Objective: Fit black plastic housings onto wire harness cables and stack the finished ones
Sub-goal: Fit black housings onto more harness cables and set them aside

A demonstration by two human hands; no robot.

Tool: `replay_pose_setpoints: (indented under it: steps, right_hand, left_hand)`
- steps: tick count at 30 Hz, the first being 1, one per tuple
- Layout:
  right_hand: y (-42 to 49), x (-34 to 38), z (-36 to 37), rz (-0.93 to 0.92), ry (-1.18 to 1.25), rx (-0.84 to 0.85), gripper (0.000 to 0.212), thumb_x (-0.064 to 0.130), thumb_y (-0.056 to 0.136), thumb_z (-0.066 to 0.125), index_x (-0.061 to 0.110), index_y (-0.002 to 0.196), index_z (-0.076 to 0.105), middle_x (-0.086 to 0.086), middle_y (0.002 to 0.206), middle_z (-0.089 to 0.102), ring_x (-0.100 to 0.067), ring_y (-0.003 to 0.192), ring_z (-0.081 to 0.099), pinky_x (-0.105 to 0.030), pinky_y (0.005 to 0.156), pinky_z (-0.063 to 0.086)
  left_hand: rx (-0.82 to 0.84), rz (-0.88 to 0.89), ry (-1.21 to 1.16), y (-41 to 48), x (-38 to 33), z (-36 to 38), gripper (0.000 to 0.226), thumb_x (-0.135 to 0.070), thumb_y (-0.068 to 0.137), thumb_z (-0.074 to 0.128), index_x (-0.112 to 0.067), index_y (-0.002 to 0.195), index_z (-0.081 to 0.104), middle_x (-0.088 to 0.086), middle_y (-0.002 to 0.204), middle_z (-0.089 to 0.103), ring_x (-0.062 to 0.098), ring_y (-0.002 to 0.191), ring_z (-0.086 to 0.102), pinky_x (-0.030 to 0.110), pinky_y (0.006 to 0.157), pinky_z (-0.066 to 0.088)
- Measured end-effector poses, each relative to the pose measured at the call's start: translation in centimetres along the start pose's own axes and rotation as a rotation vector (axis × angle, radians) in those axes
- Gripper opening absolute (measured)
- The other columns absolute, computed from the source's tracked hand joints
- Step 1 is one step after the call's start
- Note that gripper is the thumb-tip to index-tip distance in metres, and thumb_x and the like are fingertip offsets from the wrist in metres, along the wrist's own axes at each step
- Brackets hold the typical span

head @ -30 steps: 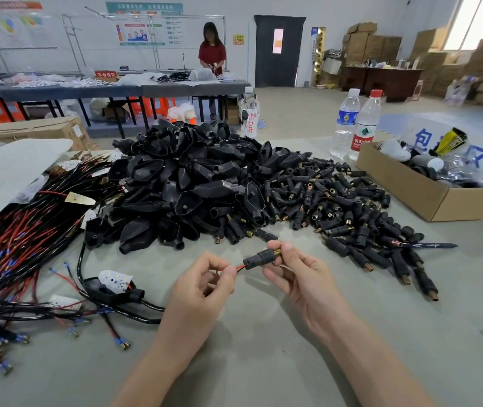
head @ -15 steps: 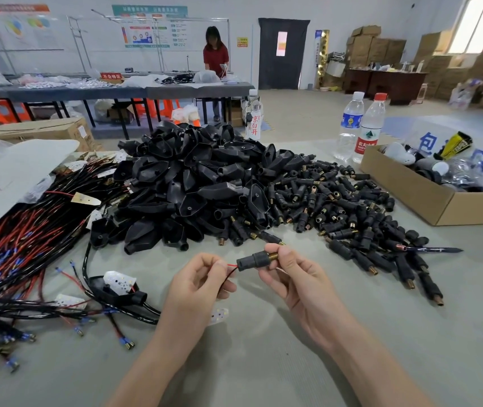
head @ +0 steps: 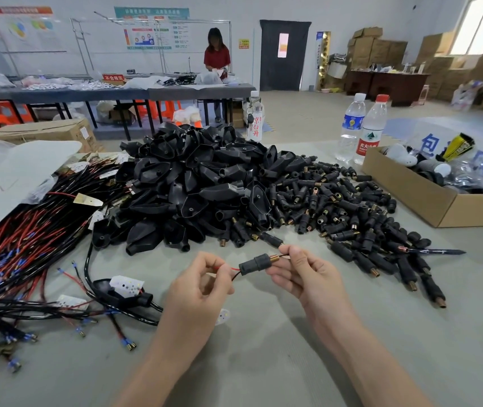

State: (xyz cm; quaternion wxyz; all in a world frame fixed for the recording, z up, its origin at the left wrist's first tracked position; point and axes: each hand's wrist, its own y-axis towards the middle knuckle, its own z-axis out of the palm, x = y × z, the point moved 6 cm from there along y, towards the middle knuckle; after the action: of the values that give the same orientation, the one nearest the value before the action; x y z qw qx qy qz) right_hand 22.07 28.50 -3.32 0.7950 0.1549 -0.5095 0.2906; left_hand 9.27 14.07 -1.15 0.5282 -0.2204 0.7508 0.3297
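Black housing (head: 255, 263) is held just above the table (head: 263, 362), mid-frame btw both hands: R hand (head: 307, 277) pinches its brass-tipped end w/ thumb & fingers, L hand (head: 202, 286) pinches the red wire (head: 228, 269) entering the other end. Behind: pile of big housings (head: 199, 186), small connectors (head: 351, 207) beside it (brass ends showing), wire harnesses (head: 14, 230) at left, cardboard box (head: 428, 198) far right

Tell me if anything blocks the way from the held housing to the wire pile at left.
Nothing visible does. The right hand holds the housing, the left hand pinches its red wire. Toward the wire pile only loose cables lie flat on the table.
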Motion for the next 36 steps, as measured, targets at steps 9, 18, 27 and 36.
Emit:
replay_pose_setpoints:
  steps: [9, 18, 27, 36]
  right_hand:
    - [-0.3, -0.8, 1.1, 0.131, 0.352, 0.034, 0.027, 0.024, 0.082, 0.063, 0.001, 0.093, 0.073, -0.021, 0.097, 0.076, -0.023, 0.085, 0.076, -0.020, 0.066, 0.059]
    - [-0.2, -0.7, 1.1, 0.081, 0.182, 0.097, 0.026, 0.025, 0.083, 0.066, 0.004, 0.097, 0.069, -0.017, 0.098, 0.075, -0.021, 0.086, 0.075, -0.021, 0.072, 0.059]
    - [-0.5, -0.9, 1.2, 0.117, 0.231, 0.068, 0.017, 0.016, 0.074, 0.072, 0.004, 0.085, 0.079, -0.015, 0.095, 0.076, -0.020, 0.088, 0.076, -0.016, 0.072, 0.057]
    - [-0.9, -1.2, 1.8, 0.157, 0.275, 0.060, 0.030, 0.011, 0.076, 0.069, -0.006, 0.102, 0.068, -0.017, 0.095, 0.076, -0.017, 0.085, 0.076, -0.013, 0.068, 0.056]
  left_hand:
    - [0.026, -0.062, -0.247, 0.3, 0.5, 0.2, 0.019, -0.018, 0.100, 0.058, -0.020, 0.081, 0.061, 0.011, 0.084, 0.075, 0.024, 0.084, 0.074, 0.024, 0.074, 0.057]
    - [0.031, -0.072, -0.274, 0.7, 0.5, 0.3, 0.023, -0.014, 0.099, 0.059, -0.022, 0.078, 0.065, 0.012, 0.075, 0.072, 0.013, 0.069, 0.063, 0.016, 0.065, 0.049]
    - [0.013, -0.027, -0.183, 0.6, 0.6, 0.2, 0.018, -0.012, 0.098, 0.060, -0.019, 0.081, 0.064, 0.011, 0.077, 0.071, 0.013, 0.072, 0.068, 0.018, 0.069, 0.053]
    - [-0.023, -0.002, -0.208, 0.6, 0.4, -0.2, 0.012, -0.016, 0.100, 0.057, -0.012, 0.092, 0.065, 0.007, 0.084, 0.074, 0.016, 0.072, 0.068, 0.022, 0.068, 0.054]
